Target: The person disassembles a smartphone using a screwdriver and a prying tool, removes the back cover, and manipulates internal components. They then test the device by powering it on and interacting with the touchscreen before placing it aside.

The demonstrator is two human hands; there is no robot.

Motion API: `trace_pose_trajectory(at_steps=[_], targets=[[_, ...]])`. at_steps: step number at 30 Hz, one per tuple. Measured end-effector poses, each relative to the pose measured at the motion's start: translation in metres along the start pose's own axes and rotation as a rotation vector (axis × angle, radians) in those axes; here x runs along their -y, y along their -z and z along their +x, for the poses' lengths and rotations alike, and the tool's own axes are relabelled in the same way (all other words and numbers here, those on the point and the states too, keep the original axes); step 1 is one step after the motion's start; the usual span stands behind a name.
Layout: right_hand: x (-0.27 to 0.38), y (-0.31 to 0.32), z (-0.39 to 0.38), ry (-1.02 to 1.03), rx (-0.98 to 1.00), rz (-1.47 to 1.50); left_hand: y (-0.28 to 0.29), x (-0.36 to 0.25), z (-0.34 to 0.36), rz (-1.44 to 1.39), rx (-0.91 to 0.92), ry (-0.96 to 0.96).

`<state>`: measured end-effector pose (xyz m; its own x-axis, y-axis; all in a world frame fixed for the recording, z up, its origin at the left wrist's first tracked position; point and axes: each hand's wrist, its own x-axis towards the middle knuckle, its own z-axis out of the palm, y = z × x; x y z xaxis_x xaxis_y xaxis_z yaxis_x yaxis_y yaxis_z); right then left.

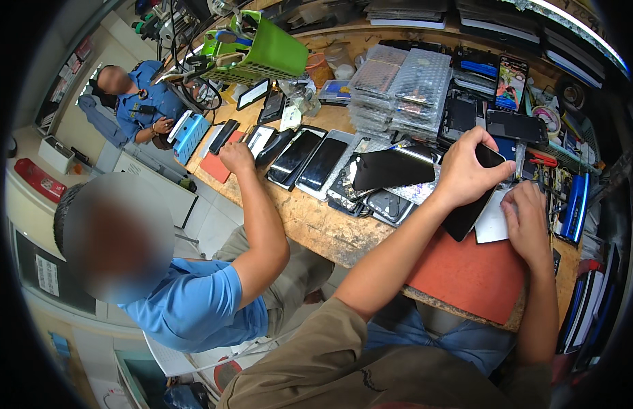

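My left hand (468,170) is wrapped round the sides of a dark phone (461,221) from above, thumb on one edge and fingers on the other. Close beside it, my right hand (526,217) has its thumb and fingers closed on a thin white sheet or panel (492,221). The phone's lower end and the white sheet overlap or lie edge to edge; I cannot tell which. Both are over the upper part of an orange-red mat (460,276) at the bench's front edge.
Several phones (321,163) and a loose black screen (391,169) lie left on the wooden bench (323,232). Bubble-wrapped stacks (422,78) stand behind, with a lit phone (511,83) and tools (543,158) to the right. A co-worker (194,286) sits close at left; another person (149,95) is beyond.
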<state>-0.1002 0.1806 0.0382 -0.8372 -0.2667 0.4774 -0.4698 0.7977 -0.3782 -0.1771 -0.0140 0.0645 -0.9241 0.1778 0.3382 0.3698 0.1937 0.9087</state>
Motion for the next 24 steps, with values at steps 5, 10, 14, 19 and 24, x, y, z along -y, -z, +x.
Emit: trace_pose_trajectory(at_steps=[5, 10, 14, 19, 24], targets=[[-0.022, 0.016, 0.006, -0.089, -0.136, -0.115, -0.007, -0.001, -0.004, 0.109, -0.008, -0.053], [-0.051, 0.043, 0.004, -0.36, -0.163, -0.369, -0.012, 0.006, -0.004, 0.147, -0.057, -0.117], [-0.056, 0.042, 0.0, -0.576, -0.002, -0.248, -0.008, -0.002, -0.004, 0.113, -0.045, -0.196], [-0.054, 0.034, -0.002, -0.481, 0.005, -0.267, -0.003, -0.009, -0.007, 0.102, -0.009, -0.024], [-0.057, 0.027, -0.005, -0.503, 0.048, -0.101, -0.005, -0.002, -0.007, 0.093, -0.017, -0.039]])
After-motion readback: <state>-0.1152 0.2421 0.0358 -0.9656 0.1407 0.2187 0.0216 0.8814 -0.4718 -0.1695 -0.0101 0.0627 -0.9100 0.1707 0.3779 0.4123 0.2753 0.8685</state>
